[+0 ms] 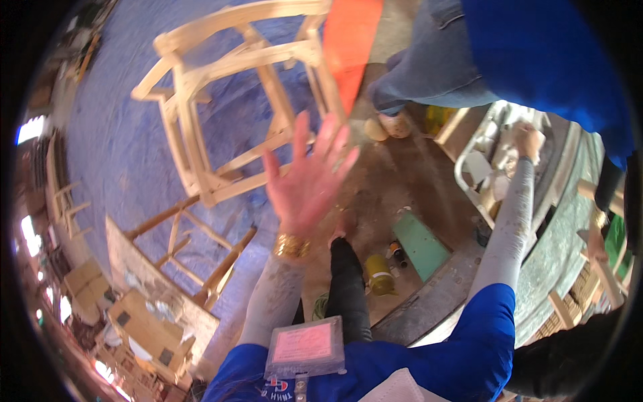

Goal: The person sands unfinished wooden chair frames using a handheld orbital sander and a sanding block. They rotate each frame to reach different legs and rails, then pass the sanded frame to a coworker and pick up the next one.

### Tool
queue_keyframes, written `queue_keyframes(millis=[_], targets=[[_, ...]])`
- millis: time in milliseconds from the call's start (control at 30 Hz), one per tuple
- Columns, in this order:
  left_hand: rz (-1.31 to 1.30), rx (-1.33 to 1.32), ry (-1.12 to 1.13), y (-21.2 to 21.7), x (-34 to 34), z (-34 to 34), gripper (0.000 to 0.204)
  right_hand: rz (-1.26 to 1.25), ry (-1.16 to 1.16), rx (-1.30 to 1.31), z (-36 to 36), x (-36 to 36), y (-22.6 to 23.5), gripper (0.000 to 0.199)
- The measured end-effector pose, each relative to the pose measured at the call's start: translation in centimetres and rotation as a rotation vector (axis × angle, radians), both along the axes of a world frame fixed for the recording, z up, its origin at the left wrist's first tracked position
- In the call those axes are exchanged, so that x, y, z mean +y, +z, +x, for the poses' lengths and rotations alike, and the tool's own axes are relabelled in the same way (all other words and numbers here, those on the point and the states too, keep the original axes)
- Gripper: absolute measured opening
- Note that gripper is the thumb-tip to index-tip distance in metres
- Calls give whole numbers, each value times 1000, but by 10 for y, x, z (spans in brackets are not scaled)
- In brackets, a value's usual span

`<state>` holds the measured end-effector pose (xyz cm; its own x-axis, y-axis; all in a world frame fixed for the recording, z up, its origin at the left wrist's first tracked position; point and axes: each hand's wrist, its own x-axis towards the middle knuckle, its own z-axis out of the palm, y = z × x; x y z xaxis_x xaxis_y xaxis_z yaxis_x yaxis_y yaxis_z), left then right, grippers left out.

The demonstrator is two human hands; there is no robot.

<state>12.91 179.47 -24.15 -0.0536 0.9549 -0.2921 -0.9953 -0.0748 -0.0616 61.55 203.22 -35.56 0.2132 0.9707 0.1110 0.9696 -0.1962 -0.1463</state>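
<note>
My left hand (309,177) is raised in front of me with its fingers spread, holding nothing. Behind it, on a blue ground sheet, stands a bare wooden chair frame (189,127) with a curved top rail. Over to the right, my right hand (528,139) reaches into a white-rimmed tray (463,175) of crumpled pale pieces, possibly cloth or paper. Its fingers are curled down among them, and what they grip is too small to make out. Dusty pale sleeves cover both my forearms.
Another person's jeans-clad leg (435,74) stands close at the upper right. An orange strip (351,50) borders the blue sheet (120,134). Near my feet lie a green board (420,246) and a yellow-green container (380,275). A board with wooden legs (154,275) rests at lower left.
</note>
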Motion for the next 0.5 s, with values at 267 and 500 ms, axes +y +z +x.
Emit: queue_keyframes(millis=[267, 500], targets=[[99, 2, 78, 25, -7, 10, 67, 628, 60, 796, -162, -138, 114, 17], [203, 247, -212, 100, -46, 25, 81, 288, 486, 724, -347, -302, 229, 28]])
